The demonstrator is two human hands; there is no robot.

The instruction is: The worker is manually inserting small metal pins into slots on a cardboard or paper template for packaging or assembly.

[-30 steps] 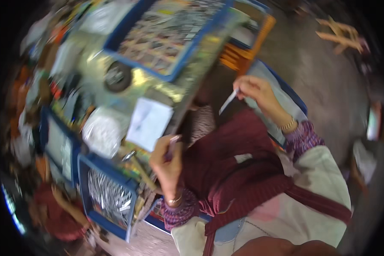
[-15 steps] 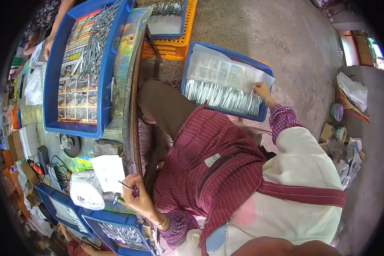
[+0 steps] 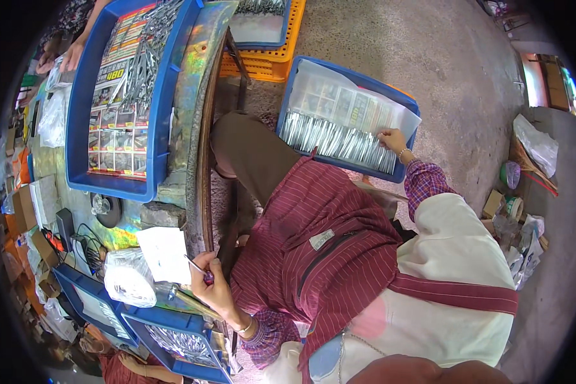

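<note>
Table (image 3: 193,77): stained top; large blue tray (image 3: 159,128) cut off above.
Left hand (image 3: 212,289): closed around a thin tool (image 3: 196,265), handle partly hidden.
Low tray (image 3: 400,170): blue, holding a row of metal strips (image 3: 329,139).
Right hand (image 3: 393,139): at the row's right end; grasp cannot be told.
Floor (image 3: 454,109): grey, speckled.

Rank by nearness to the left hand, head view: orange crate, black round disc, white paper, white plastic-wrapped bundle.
From the left hand:
1. White paper: just to its upper left.
2. White plastic-wrapped bundle: left, past the paper.
3. Black round disc: farther up and left.
4. Orange crate: top of the view, right of the table edge.
</note>
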